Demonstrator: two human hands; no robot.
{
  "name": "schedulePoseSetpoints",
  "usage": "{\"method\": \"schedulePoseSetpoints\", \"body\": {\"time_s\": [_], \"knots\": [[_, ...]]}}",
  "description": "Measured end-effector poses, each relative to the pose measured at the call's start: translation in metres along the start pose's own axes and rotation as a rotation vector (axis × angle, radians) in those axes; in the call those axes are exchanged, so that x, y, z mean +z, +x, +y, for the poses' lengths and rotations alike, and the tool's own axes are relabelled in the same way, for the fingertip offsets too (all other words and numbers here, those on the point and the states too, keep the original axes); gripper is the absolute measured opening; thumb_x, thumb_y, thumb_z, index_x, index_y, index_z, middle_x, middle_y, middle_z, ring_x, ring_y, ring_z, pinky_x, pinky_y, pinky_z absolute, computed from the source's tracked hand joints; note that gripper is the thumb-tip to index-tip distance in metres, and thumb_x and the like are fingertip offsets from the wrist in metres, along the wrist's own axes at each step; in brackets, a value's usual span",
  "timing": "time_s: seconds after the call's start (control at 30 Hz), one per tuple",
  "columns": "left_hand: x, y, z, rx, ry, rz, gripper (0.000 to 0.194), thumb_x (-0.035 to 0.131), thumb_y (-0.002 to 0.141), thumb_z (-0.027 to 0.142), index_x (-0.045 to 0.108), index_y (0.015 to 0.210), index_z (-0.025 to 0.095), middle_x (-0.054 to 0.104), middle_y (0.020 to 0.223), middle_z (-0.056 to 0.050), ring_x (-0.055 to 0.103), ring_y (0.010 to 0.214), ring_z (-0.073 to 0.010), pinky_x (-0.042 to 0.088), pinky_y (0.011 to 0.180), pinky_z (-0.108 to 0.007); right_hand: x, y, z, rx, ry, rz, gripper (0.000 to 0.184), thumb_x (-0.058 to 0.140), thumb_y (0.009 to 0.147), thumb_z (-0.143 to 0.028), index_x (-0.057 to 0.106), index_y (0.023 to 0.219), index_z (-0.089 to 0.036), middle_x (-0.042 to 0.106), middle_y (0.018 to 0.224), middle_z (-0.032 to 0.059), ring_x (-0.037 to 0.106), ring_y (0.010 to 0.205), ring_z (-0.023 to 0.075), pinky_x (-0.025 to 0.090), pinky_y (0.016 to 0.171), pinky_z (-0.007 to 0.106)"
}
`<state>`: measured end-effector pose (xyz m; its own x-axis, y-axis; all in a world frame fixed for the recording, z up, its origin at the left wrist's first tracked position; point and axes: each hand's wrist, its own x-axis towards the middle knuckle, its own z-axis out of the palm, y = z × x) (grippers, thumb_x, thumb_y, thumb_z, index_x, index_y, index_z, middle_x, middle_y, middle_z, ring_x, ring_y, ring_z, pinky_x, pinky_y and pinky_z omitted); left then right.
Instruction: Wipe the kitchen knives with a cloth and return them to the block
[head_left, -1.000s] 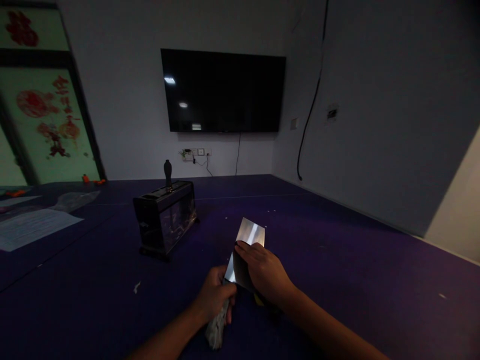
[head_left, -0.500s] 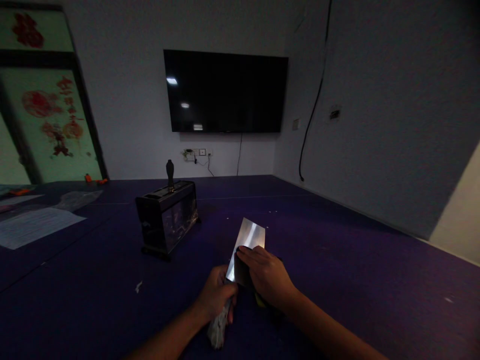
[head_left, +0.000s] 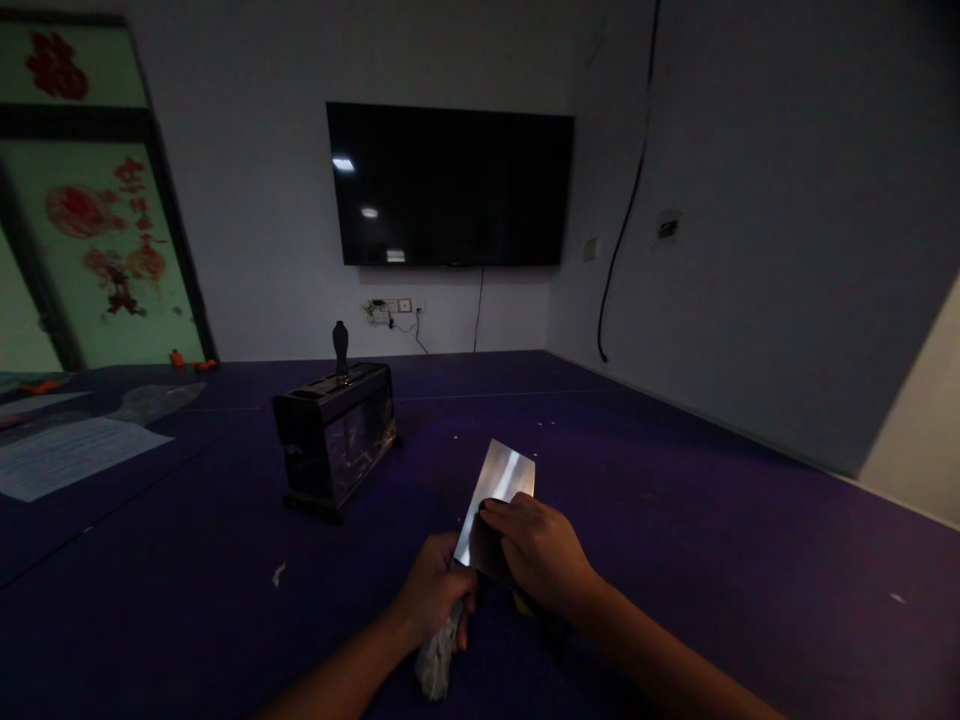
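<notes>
A cleaver with a broad shiny blade (head_left: 496,474) points up and away from me near the middle. My left hand (head_left: 439,590) is closed round its grip, and the handle end (head_left: 433,668), covered in crinkled pale wrapping, sticks out below. Across the blade's lower right lies my right hand (head_left: 541,548), its fingers pressed together on a dark thing (head_left: 487,545) against the metal. What that thing is I cannot make out. A bit of yellow (head_left: 523,604) shows under the right hand, mostly hidden.
A black knife block (head_left: 304,450) with clear sides stands left on the purple surface (head_left: 660,560), one dark handle (head_left: 340,345) rising from it. Papers (head_left: 82,455) and plastic film (head_left: 161,402) lie further left. A television (head_left: 454,185) hangs on the wall behind.
The cleaver blade has shifted slightly to the right and down. My right hand has moved a little the same way, still against the blade. My left hand keeps its hold.
</notes>
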<state>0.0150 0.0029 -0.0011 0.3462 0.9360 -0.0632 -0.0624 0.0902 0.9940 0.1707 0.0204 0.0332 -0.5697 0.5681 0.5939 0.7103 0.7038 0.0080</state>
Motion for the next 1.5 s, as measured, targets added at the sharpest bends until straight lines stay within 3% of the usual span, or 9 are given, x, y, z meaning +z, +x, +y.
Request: {"method": "schedulePoseSetpoints", "body": {"time_s": [0.13,0.5,0.77,0.97,1.07,1.23,1.37,1.5], "knots": [[-0.001,0.001,0.0,0.025,0.016,-0.005,0.004,0.045,0.055,0.018,0.047,0.057,0.015,0.047,0.037,0.004,0.043,0.023,-0.0102,0.03,0.022,-0.016,-0.002,-0.002,-0.001,-0.004,0.002,-0.012,0.041,0.039,0.067,-0.004,0.063,0.097,-0.017,0.064,0.102,0.0052,0.057,0.08,0.0169,0.048,0.071,0.027],[0.003,-0.002,0.002,-0.014,0.019,-0.002,0.013,0.044,0.053,0.015,0.048,0.065,0.015,0.048,0.039,0.006,0.043,0.023,-0.0109,0.03,0.023,-0.017,0.008,0.002,0.002,-0.003,-0.069,-0.028,0.048,0.035,0.073,-0.004,0.051,0.118,-0.012,0.052,0.122,0.0095,0.053,0.094,0.0193,0.046,0.079,0.031],[0.002,-0.001,0.0,0.017,0.004,0.016,0.007,0.044,0.055,0.016,0.048,0.06,0.015,0.048,0.038,0.005,0.042,0.022,-0.0099,0.03,0.023,-0.017,-0.006,0.002,-0.007,0.046,-0.082,-0.126,0.047,0.039,0.068,-0.003,0.056,0.11,-0.015,0.065,0.09,0.0078,0.057,0.078,0.0174,0.046,0.067,0.025],[0.003,0.001,0.0,0.018,0.037,0.016,0.011,0.043,0.053,0.014,0.049,0.062,0.015,0.047,0.038,0.006,0.04,0.021,-0.0088,0.031,0.022,-0.017,0.006,0.001,-0.001,0.001,-0.087,-0.067,0.053,0.037,0.07,-0.002,0.048,0.12,-0.014,0.055,0.118,0.0103,0.056,0.088,0.0182,0.046,0.073,0.027],[0.003,0.0,0.0,0.0,0.046,0.014,0.012,0.042,0.053,0.013,0.049,0.061,0.015,0.047,0.038,0.006,0.041,0.022,-0.0093,0.03,0.022,-0.016,0.007,0.001,0.001,-0.011,-0.1,-0.071,0.053,0.037,0.07,-0.002,0.047,0.12,-0.014,0.052,0.121,0.01,0.055,0.09,0.0186,0.045,0.074,0.028],[0.003,0.0,0.0,0.0,0.039,0.008,0.008,0.042,0.053,0.015,0.048,0.059,0.015,0.048,0.038,0.005,0.043,0.023,-0.0098,0.029,0.022,-0.016,-0.005,0.002,-0.003,0.019,-0.088,-0.122,0.048,0.038,0.068,-0.002,0.054,0.111,-0.016,0.063,0.098,0.0084,0.057,0.078,0.0178,0.045,0.064,0.025],[0.003,0.003,0.0,0.046,0.007,0.03,0.011,0.044,0.05,0.015,0.049,0.06,0.014,0.048,0.037,0.005,0.039,0.021,-0.0087,0.031,0.021,-0.017,-0.01,-0.002,-0.006,0.029,-0.084,-0.174,0.043,0.04,0.069,-0.006,0.056,0.107,-0.018,0.063,0.079,0.0055,0.056,0.07,0.0171,0.043,0.06,0.025],[0.002,0.005,-0.001,0.031,-0.036,0.046,0.018,0.046,0.053,0.018,0.051,0.07,0.014,0.048,0.037,0.005,0.041,0.022,-0.0112,0.031,0.02,-0.018,-0.005,-0.005,-0.007,-0.016,-0.048,-0.177,0.044,0.041,0.07,-0.007,0.054,0.111,-0.016,0.06,0.105,0.0096,0.055,0.084,0.018,0.044,0.071,0.027]]}}
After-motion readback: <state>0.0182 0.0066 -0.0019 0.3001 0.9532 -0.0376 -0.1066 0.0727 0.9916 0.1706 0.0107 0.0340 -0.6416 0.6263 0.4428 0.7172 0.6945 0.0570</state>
